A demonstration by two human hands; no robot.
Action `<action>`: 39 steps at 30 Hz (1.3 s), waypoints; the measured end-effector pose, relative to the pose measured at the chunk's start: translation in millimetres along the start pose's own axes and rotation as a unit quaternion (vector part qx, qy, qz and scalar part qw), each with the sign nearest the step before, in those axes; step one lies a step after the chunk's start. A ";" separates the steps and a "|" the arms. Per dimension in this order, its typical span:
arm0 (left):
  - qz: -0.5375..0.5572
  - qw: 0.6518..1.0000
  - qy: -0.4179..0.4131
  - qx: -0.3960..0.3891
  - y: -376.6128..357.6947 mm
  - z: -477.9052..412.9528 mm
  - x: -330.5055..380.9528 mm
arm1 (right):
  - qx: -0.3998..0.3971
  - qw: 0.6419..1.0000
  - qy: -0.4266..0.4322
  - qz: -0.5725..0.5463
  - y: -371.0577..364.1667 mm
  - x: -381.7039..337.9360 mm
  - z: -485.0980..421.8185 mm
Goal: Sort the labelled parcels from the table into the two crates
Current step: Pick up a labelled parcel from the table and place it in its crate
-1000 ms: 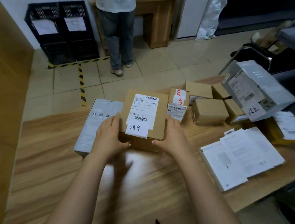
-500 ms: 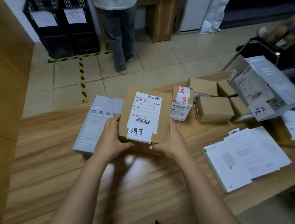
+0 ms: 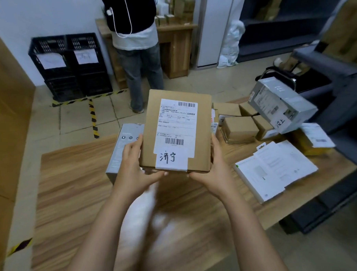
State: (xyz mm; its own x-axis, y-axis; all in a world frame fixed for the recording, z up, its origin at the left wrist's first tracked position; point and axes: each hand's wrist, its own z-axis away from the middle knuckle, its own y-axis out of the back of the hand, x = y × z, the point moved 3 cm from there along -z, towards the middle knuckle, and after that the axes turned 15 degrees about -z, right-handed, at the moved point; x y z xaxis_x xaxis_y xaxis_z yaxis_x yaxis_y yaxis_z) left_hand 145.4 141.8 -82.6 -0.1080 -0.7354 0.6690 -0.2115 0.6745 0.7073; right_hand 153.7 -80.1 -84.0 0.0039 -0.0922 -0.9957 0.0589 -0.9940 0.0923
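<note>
I have the brown parcel (image 3: 176,131) clamped between both hands, clear of the table (image 3: 73,182) and tipped with its top face toward me. My left hand (image 3: 134,168) grips its left edge, fingers running up the side and thumb tucked along the near bottom edge. My right hand (image 3: 215,169) mirrors that on the right edge. Between my two thumbs sits a white slip (image 3: 170,157) with handwritten characters, and just above it is the printed shipping label (image 3: 177,123) with barcodes top and bottom. Just behind my left hand, partly hidden by it and the parcel, a grey box (image 3: 119,153) lies on the table. To the right of my right hand is a cluster of small brown boxes (image 3: 240,128), and nearer me a stack of flat white packets (image 3: 274,170). Beyond those, a grey-white carton (image 3: 281,104) sits tilted on the pile. Well beyond my grip and off to the left, on the floor against the wall, stand the first crate (image 3: 52,56) and the second crate (image 3: 85,55), both black, side by side. Each carries a paper sheet, though the writing is too blurred for me to read. A standing person (image 3: 136,51) is just right of the crates, back turned to me.
</note>
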 end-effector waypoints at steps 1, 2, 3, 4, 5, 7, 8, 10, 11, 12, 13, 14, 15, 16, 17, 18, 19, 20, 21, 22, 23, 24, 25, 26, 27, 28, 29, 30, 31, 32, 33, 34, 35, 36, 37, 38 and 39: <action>0.013 1.000 -0.006 0.012 7.1 3.6 5.4 | 0.000 1.000 0.016 -0.012 0.5 -7.4 6.3; 0.024 0.999 -0.012 0.022 14.2 6.3 11.5 | 0.003 0.999 0.032 -0.019 1.2 -15.3 11.8; 0.034 0.999 -0.017 0.032 21.1 8.9 17.4 | 0.006 0.998 0.048 -0.026 1.9 -24.8 17.9; 0.043 0.998 -0.024 0.043 27.6 11.1 23.8 | 0.011 0.997 0.065 -0.030 3.3 -33.9 23.4; 0.051 0.997 -0.031 0.053 33.5 13.2 30.0 | 0.015 0.996 0.081 -0.031 4.3 -43.2 28.7; 0.067 0.994 -0.051 0.069 45.8 16.6 43.7 | 0.027 0.993 0.106 -0.039 8.2 -61.3 38.7; 0.072 0.993 -0.061 0.075 51.8 18.3 50.4 | 0.032 0.992 0.118 -0.039 10.5 -70.4 43.9; 0.081 0.990 -0.082 0.084 64.1 22.2 64.8 | 0.039 0.989 0.140 -0.033 15.7 -87.9 53.8; 0.086 0.988 -0.095 0.089 70.5 24.3 72.3 | 0.040 0.987 0.150 -0.028 18.1 -96.1 58.3; 0.092 0.985 -0.107 0.095 76.3 26.4 79.3 | 0.041 0.986 0.159 -0.023 20.2 -103.5 62.7; 0.099 0.983 -0.118 0.100 81.8 28.7 85.8 | 0.043 0.985 0.169 -0.020 21.9 -110.8 67.3; 0.107 0.981 -0.126 0.103 86.6 30.9 92.0 | 0.044 0.982 0.181 -0.019 23.3 -117.3 71.6; 0.114 0.979 -0.133 0.104 90.8 33.1 97.7 | 0.045 0.980 0.192 -0.019 24.5 -123.4 75.8; 0.122 0.977 -0.139 0.105 94.6 35.0 102.9 | 0.046 0.978 0.203 -0.018 25.7 -129.0 80.0; 0.129 0.975 -0.144 0.106 97.4 36.4 107.3 | 0.047 0.976 0.212 -0.019 26.9 -133.9 83.6; 0.136 0.973 -0.150 0.106 99.6 37.9 111.2 | 0.047 0.975 0.218 -0.020 28.3 -137.9 87.3; 0.140 0.972 -0.157 0.106 101.4 39.3 114.9 | 0.049 0.973 0.224 -0.020 29.8 -141.3 90.4; 0.143 0.970 -0.165 0.107 103.0 40.8 118.3 | 0.050 0.972 0.230 -0.017 31.0 -144.6 93.5; 0.145 0.968 -0.173 0.109 104.4 41.9 121.3 | 0.052 0.970 0.236 -0.013 31.7 -148.0 96.1; 0.147 0.966 -0.179 0.111 105.7 43.1 124.1 | 0.053 0.969 0.242 -0.011 32.5 -151.0 98.5; 0.149 0.965 -0.184 0.113 107.0 44.1 126.6 | 0.053 0.968 0.247 -0.010 33.3 -153.3 100.3; 0.151 0.963 -0.189 0.115 107.8 45.1 129.1 | 0.053 0.967 0.249 -0.009 33.7 -155.8 102.4; 0.153 0.962 -0.194 0.117 108.5 46.0 131.4 | 0.053 0.966 0.251 -0.009 34.4 -157.5 104.5; 0.155 0.961 -0.198 0.118 108.9 47.0 133.5 | 0.055 0.966 0.252 -0.009 34.8 -158.8 106.4; 0.159 0.960 -0.200 0.118 109.0 47.8 135.1 | 0.056 0.966 0.252 -0.010 35.8 -159.5 108.1; 0.161 0.959 -0.202 0.118 108.9 48.6 136.5 | 0.057 0.966 0.251 -0.011 36.6 -159.8 109.8; 0.163 0.958 -0.204 0.118 108.5 49.2 137.7 | 0.059 0.966 0.251 -0.012 37.7 -160.0 111.0; 0.164 0.958 -0.205 0.117 108.1 49.8 138.6 | 0.060 0.966 0.250 -0.012 38.7 -160.4 112.4; 0.165 0.958 -0.205 0.117 107.6 50.1 139.5 | 0.061 0.967 0.249 -0.014 39.6 -160.8 113.5; 0.164 0.958 -0.205 0.116 107.0 50.5 140.2 | 0.061 0.967 0.248 -0.015 40.3 -161.3 114.4; 0.162 0.958 -0.205 0.116 106.5 50.8 141.0 | 0.062 0.967 0.248 -0.015 41.2 -161.6 115.3; 0.161 0.959 -0.205 0.116 105.9 51.2 141.9 | 0.062 0.967 0.248 -0.015 42.0 -162.0 116.2; 0.161 0.959 -0.204 0.116 105.4 51.7 142.6 | 0.063 0.966 0.249 -0.014 43.0 -161.9 116.8; 0.163 0.958 -0.204 0.115 104.9 52.1 143.5 | 0.064 0.966 0.249 -0.012 43.7 -162.0 117.4; 0.164 0.958 -0.205 0.113 104.2 52.4 144.1 | 0.066 0.966 0.249 -0.009 44.6 -161.9 117.9; 0.166 0.958 -0.205 0.111 103.4 52.9 144.7 | 0.067 0.966 0.249 -0.008 45.5 -161.9 118.7; 0.167 0.958 -0.205 0.109 102.4 53.4 145.2 | 0.069 0.966 0.249 -0.007 46.4 -161.6 119.2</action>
State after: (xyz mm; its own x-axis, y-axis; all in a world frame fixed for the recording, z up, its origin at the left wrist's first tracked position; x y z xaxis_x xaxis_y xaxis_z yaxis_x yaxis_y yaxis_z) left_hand 56.3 100.6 74.8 -0.5685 -0.4743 0.6722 -0.2919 0.8802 0.3742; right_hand 36.8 -118.4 81.4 0.4866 -0.0737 -0.8705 -0.0707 -0.9965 0.0449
